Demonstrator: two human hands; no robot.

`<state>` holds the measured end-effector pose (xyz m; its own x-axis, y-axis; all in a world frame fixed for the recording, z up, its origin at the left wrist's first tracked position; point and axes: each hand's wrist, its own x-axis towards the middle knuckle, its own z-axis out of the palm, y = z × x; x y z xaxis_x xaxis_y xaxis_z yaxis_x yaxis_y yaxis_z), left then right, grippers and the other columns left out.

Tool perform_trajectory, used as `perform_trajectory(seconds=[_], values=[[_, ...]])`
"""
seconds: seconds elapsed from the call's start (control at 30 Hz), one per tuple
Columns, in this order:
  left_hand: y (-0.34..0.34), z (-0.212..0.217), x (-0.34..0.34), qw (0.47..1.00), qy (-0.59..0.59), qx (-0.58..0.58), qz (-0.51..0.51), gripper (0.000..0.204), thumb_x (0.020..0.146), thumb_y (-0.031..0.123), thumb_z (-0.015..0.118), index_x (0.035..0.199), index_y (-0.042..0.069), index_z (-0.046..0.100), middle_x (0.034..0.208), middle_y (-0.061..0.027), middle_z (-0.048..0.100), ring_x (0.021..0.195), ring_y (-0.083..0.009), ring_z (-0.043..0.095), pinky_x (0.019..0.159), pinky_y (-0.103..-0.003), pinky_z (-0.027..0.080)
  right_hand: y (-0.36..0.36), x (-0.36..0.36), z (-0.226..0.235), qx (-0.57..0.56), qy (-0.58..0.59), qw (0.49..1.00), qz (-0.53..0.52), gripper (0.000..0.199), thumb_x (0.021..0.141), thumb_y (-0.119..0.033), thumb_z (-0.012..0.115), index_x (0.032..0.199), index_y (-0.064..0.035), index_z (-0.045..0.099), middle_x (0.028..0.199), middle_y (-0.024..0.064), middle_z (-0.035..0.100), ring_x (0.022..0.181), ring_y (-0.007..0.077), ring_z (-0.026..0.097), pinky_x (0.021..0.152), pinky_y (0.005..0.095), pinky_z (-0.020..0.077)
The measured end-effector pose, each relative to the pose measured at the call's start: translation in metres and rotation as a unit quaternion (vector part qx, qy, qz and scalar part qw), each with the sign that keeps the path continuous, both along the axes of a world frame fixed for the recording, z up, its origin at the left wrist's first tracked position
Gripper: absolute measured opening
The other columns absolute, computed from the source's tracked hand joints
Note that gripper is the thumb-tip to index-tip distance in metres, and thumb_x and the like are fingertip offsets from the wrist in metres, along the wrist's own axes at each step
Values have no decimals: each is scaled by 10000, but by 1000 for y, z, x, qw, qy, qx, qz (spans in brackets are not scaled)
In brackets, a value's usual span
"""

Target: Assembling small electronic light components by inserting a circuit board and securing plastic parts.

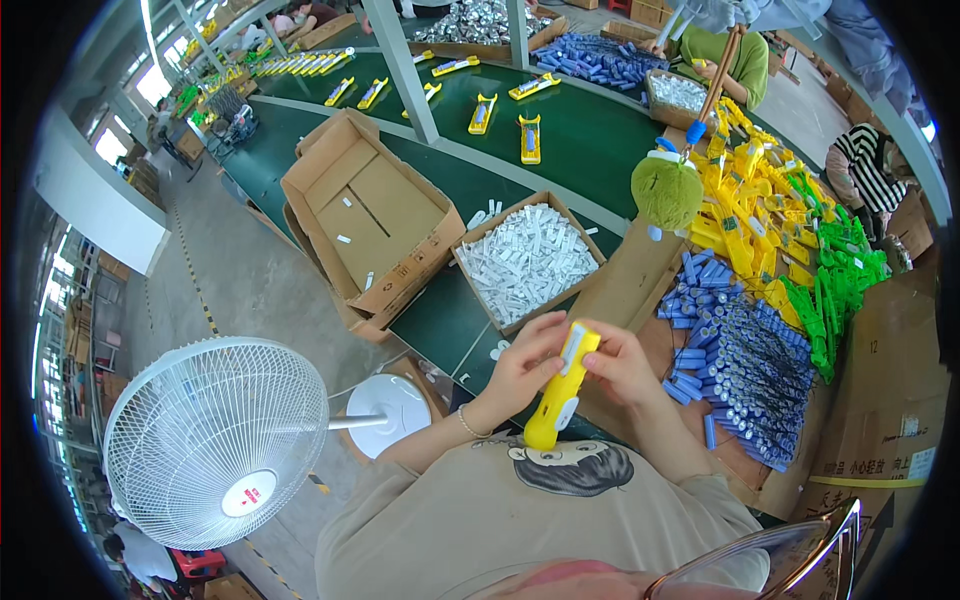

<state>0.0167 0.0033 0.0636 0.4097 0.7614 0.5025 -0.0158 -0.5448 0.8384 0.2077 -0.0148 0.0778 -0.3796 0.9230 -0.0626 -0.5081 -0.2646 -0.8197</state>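
A long yellow plastic housing (560, 398), with a pale strip near its upper end and a white slider-like piece lower down, is held upright and slightly tilted before my chest. My left hand (528, 362) grips its left side, fingertips near the pale strip. My right hand (622, 366) is closed on its upper right side, thumb against the edge. Both hands are near a shallow carton (552, 306) full of small white plastic pieces (527, 258). To the right of my right hand lie many blue cylindrical battery cells (745, 350), some with dark wires.
A large open cardboard box (385, 215) stands left of the carton. Behind runs a green conveyor belt (600, 165) carrying yellow housings. Yellow and green parts (745, 205) are heaped at right. A green fuzzy ball (668, 192) hangs above. A white fan (215, 445) stands left; a co-worker (735, 60) sits beyond.
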Motion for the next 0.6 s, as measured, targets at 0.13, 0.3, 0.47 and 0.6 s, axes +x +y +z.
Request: perform_trajectory(seconds=[0.13,0.3,0.47,0.6], values=[[7,17,-15,995,63,-58,43,487,801,68,663,1265,70,514,1278,-171,481,1191,-296,477,1002,-407,377,-4,-5,6,-45,-22,999,19,493,838,-59,636,1290,24,458,1108,113,613,982,205,619,847,345,511],[57,73,-73,799,347,163,462,530,731,223,737,1190,53,536,1215,-164,529,1079,-321,539,1004,-539,293,4,12,8,25,32,996,-73,429,854,-103,634,1235,26,488,1081,175,627,968,256,631,853,376,510],[103,61,-146,734,519,91,428,219,696,192,733,789,67,579,721,-129,640,779,-326,622,843,-480,379,9,25,-7,-20,24,993,-115,413,872,-85,596,1248,31,471,1081,192,624,954,264,638,816,387,539],[139,122,-165,734,439,108,506,167,691,163,718,763,74,597,701,-149,631,788,-318,628,817,-436,388,9,34,-17,-35,12,987,-156,382,880,-58,560,1240,33,470,1083,191,620,934,252,644,799,373,553]])
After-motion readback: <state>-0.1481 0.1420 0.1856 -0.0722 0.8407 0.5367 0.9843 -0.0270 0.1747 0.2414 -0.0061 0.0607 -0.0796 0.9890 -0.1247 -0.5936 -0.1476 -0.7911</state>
